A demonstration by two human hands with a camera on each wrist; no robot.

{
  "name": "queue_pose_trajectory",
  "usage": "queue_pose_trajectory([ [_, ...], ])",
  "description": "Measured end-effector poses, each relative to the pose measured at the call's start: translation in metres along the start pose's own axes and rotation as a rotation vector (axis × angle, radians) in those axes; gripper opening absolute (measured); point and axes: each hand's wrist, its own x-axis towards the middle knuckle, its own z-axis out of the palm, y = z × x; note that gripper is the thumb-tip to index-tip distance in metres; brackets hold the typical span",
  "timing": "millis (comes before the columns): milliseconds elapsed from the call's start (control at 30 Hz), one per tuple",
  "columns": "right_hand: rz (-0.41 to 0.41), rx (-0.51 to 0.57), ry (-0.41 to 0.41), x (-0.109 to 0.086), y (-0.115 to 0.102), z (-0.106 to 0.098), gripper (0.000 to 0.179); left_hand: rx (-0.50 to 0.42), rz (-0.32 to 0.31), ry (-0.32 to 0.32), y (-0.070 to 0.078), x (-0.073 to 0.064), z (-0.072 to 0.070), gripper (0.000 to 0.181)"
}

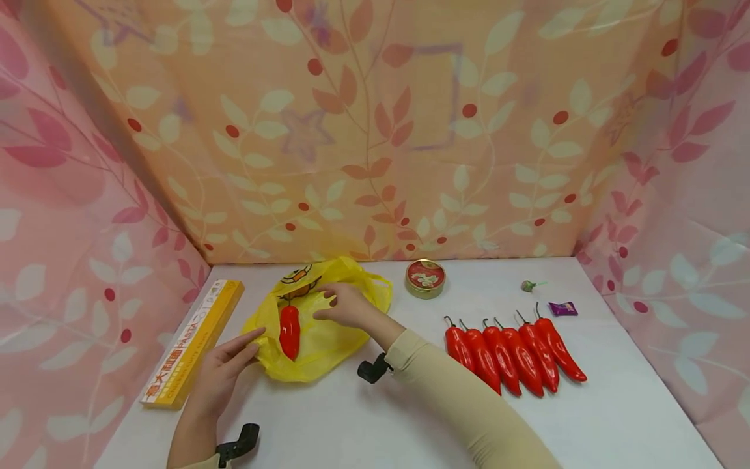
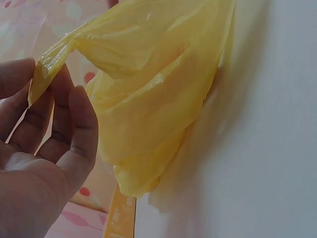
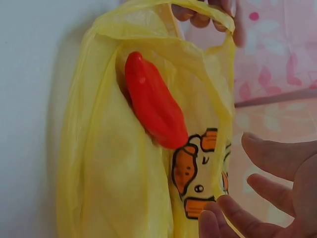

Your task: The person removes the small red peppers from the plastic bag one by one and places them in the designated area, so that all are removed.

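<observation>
A yellow plastic bag (image 1: 328,339) with a cartoon print lies with its mouth spread on the white table. Inside it rests one red chili pepper (image 1: 290,331), its dark stem toward the back; the right wrist view shows the same pepper (image 3: 156,104) against the yellow film. My left hand (image 2: 49,124) pinches the bag's near left edge between thumb and fingers. Over the bag's far side is my right hand (image 1: 348,305), fingers spread and thumb apart. In the right wrist view, its lower fingertips (image 3: 210,218) are at the bag's rim, and nothing is in its grasp.
Several red chili peppers (image 1: 508,355) lie in a row at the right. Behind them are a purple-wrapped candy (image 1: 563,309) and a small lollipop (image 1: 528,285). A round red-and-gold tin (image 1: 425,279) stands at the back. Left of the bag lies a yellow pasta box (image 1: 193,345).
</observation>
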Motion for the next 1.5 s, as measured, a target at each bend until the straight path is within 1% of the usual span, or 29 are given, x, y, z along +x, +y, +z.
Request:
queue_pose_trajectory([
  [133,0.02,0.006,-0.022,0.009,-0.009,0.013,0.056,-0.001,0.005,-0.006,-0.001,0.002,0.0,0.05],
  [333,0.1,0.056,-0.03,0.027,-0.016,0.04,0.062,0.002,0.005,-0.012,-0.001,0.002,-0.001,0.05],
  [467,0.108,0.055,-0.04,0.035,-0.017,0.059,0.069,0.009,-0.007,-0.013,-0.002,0.001,-0.002,0.05],
  [567,0.107,0.03,-0.049,0.04,-0.014,0.069,0.073,0.001,-0.005,-0.019,-0.002,0.0,-0.003,0.05],
  [667,0.102,-0.011,-0.064,0.044,-0.011,0.077,0.075,-0.013,0.012,-0.028,-0.003,0.001,-0.004,0.05],
  [800,0.094,-0.115,-0.091,0.045,-0.011,0.083,0.074,-0.032,0.04,-0.031,-0.005,0.002,-0.005,0.049],
  [900,0.106,-0.205,-0.098,0.044,-0.013,0.086,0.075,-0.033,0.056,-0.03,-0.005,0.002,-0.006,0.049],
  [967,0.116,-0.231,-0.096,0.043,-0.014,0.087,0.075,-0.031,0.057,-0.031,-0.005,0.002,-0.007,0.049],
  [1000,0.12,-0.227,-0.091,0.043,-0.015,0.087,0.076,-0.032,0.055,-0.028,-0.005,0.002,-0.007,0.049],
  [1067,0.132,-0.192,-0.077,0.043,-0.015,0.086,0.074,-0.025,0.045,-0.024,-0.004,0.001,-0.006,0.049],
  [1267,0.152,-0.002,-0.016,0.043,-0.015,0.077,0.062,-0.001,-0.003,-0.003,0.0,0.0,-0.003,0.051],
  [1367,0.151,0.032,-0.012,0.042,-0.015,0.071,0.058,-0.001,-0.001,-0.002,0.0,0.0,-0.003,0.051],
  [1500,0.14,0.041,-0.023,0.035,-0.015,0.06,0.056,-0.005,0.014,-0.001,0.0,0.0,-0.004,0.049],
])
